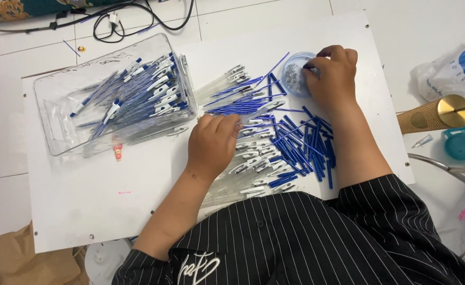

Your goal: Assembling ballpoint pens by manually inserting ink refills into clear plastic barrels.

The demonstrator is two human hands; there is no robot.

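Leftmost on the white bench (84, 211) sat a clear bin (58, 105), tipped on its side and packed with finished blue-and-clear pens (148, 95), their long axes running from near left to far right toward the bin's mouth. Just right of that mouth, the left hand (211, 145) rested knuckles-up with its fingers curled around a clear barrel (256, 112), which stuck out from the fingertips toward the far right. Under and near that hand lay a row of clear barrels with clips (253, 163), mostly pointing left to right.

Further right, a loose heap of blue refills (309, 148) spread across the bench, many lying near to far, some crossed. At the far right of the work area stood a small round dish (296, 71) holding tiny metal parts. The right hand (334, 76) hovered over its right rim, fingertips pinched together inside the dish; whether they gripped a part could not be told.

So the dish lay directly under the right hand, well apart from the left, while the held barrel pointed roughly toward the dish, the refills lying between the two forearms.
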